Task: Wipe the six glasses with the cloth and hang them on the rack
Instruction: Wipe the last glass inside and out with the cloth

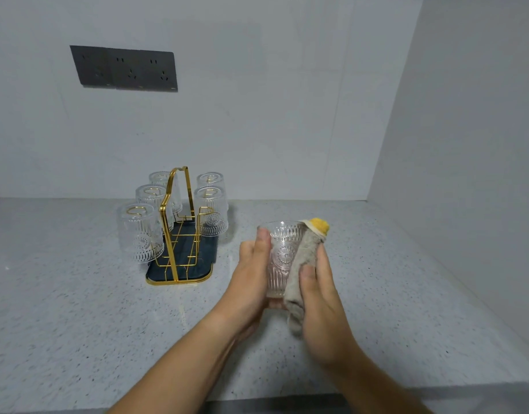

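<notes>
Head view: counter point(78, 324) fills the lower frame. Rack point(208, 255) sits at 10 o'clock from your hands, with five glasses point(140, 234) hung mouth-down, three left, two right. Sixth glass point(282, 255) is upright at the rack's 4 o'clock. Left hand point(251, 279) grips it; right hand point(320, 297) holds the cloth point(305, 255) against its side. Step: last wipe. Next: invert it and hang it near-right, where a peg looks free.

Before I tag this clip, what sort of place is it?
Probably a home kitchen: a speckled stone counter set in a corner, a bank of sockets above it, and a gold rack with drinking glasses hung upside down.
</notes>
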